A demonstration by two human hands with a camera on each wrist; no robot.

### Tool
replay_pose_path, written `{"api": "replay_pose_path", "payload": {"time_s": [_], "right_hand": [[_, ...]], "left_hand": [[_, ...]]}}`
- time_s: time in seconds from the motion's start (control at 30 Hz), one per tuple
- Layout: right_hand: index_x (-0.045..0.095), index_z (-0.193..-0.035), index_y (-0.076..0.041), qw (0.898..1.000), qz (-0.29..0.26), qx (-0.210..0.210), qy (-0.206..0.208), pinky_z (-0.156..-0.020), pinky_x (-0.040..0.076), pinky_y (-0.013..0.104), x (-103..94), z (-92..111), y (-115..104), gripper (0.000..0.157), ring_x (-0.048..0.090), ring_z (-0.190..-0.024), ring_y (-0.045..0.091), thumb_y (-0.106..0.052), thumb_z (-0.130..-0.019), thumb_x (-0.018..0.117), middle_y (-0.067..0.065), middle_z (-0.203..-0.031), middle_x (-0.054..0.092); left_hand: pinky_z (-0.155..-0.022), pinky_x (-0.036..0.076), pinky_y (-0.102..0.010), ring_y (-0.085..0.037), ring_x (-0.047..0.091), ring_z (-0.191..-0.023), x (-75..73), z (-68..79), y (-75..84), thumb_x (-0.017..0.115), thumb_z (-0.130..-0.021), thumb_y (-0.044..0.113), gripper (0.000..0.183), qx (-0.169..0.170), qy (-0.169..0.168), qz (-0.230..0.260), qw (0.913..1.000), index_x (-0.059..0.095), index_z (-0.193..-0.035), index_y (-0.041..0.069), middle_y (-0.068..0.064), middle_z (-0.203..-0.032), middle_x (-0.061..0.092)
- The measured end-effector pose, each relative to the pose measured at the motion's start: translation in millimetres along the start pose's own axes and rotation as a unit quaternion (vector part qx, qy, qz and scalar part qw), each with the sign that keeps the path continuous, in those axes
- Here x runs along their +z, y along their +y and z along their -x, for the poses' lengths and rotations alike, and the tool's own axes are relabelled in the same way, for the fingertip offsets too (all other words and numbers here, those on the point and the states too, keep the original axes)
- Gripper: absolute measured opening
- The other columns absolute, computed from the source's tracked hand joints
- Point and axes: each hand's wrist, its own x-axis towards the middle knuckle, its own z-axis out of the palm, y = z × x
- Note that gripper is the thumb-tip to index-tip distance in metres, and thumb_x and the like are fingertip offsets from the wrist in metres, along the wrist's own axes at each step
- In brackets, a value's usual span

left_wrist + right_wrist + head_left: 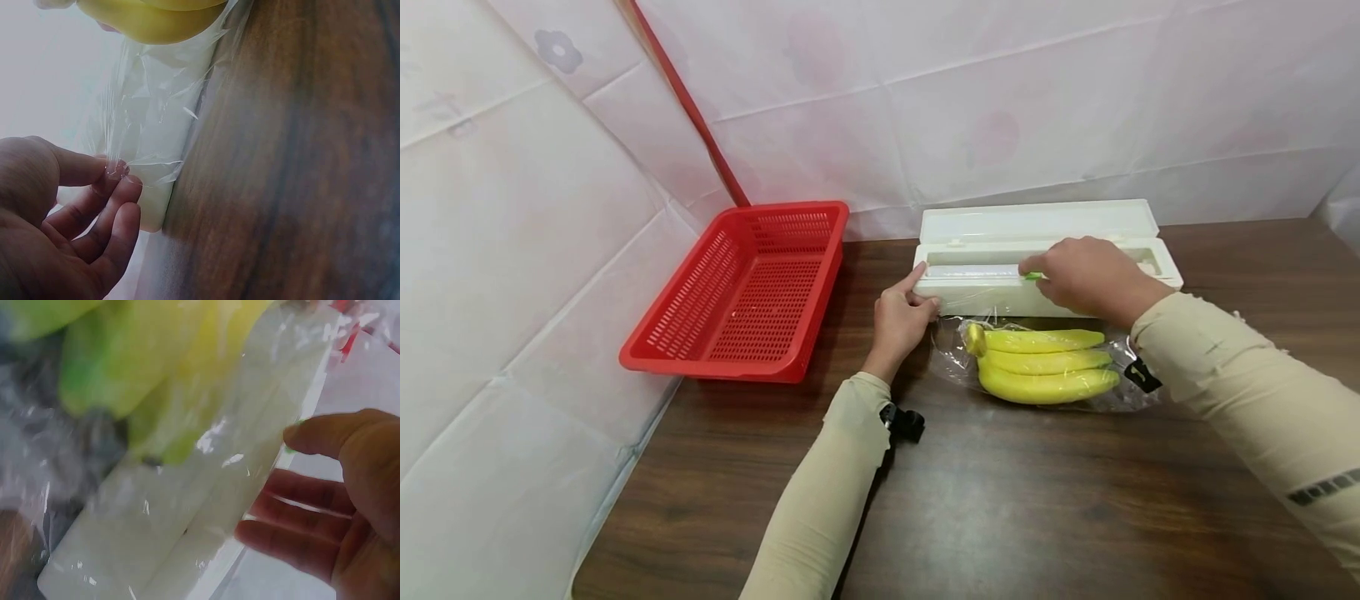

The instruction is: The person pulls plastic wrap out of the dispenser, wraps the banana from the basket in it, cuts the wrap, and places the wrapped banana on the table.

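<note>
A white plastic-wrap dispenser box (992, 298) lies lengthwise on the table with its lid (1037, 222) raised. At its left end my left hand (901, 321) has the index finger on the top edge and the thumb near the front. In the left wrist view its fingertips pinch clear plastic wrap (156, 100), gathered into creases. My right hand (1086, 275) reaches over the box and pinches a small green slide cutter (1033, 276), mostly hidden by the fingers. Close in front lies a bunch of yellow bananas (1045, 363) with shiny film around it.
To the left stands a red slotted plastic basket (718, 367). The dark wood table (1000, 500) meets a pale floral sheet (1000, 92) behind the box, and another sheet hangs along the left side. A black strap (904, 422) sits at my left wrist.
</note>
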Motion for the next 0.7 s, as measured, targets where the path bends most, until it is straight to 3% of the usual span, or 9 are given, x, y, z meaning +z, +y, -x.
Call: {"api": "replay_pose_path", "payload": {"time_s": [0.23,0.37,0.6,0.7], "right_hand": [[0.072,-0.125,-0.016,0.999,0.022,-0.028,0.011,-0.066,0.056,0.051,3.1,-4,0,0.036,0.068,-0.085,0.035,-0.003,-0.092,0.065,0.016,-0.102,0.072],[0.072,-0.125,-0.015,1.0,0.017,-0.02,0.015,-0.064,0.055,0.049,5.8,-6,4,0.038,0.067,-0.085,0.034,-0.001,-0.092,0.061,0.016,-0.104,0.071],[0.069,-0.131,-0.018,0.997,0.051,-0.048,0.022,-0.05,0.049,0.041,11.0,0,10,0.055,0.055,-0.059,0.025,0.009,-0.089,0.046,0.013,-0.091,0.068],[0.069,-0.131,-0.018,0.996,0.05,-0.069,0.04,-0.052,0.051,0.042,12.2,3,13,0.049,0.058,-0.06,0.026,0.005,-0.091,0.053,0.014,-0.095,0.07]], "left_hand": [[-0.067,0.052,-0.026,-0.009,0.067,-0.062,-4.6,-1.9,-1.3,0.08,-0.084,0.009,0.062,0.0,0.013,-0.035,0.9993,0.06,-0.141,0.021,0.001,-0.07,0.071],[-0.071,0.052,-0.028,-0.009,0.067,-0.066,-4.7,-1.2,-2.6,0.079,-0.086,0.012,0.062,0.01,-0.003,-0.054,0.9985,0.058,-0.143,0.021,0.002,-0.071,0.072],[-0.074,0.052,-0.029,-0.01,0.067,-0.069,-4.5,1.9,-5.9,0.076,-0.088,0.009,0.055,0.042,-0.021,-0.05,0.9976,0.062,-0.14,0.021,0.0,-0.073,0.072],[-0.071,0.051,-0.029,-0.011,0.065,-0.069,-5.8,1.9,-5.8,0.075,-0.089,0.009,0.05,0.047,-0.021,-0.056,0.9971,0.065,-0.136,0.021,0.001,-0.073,0.072]]}}
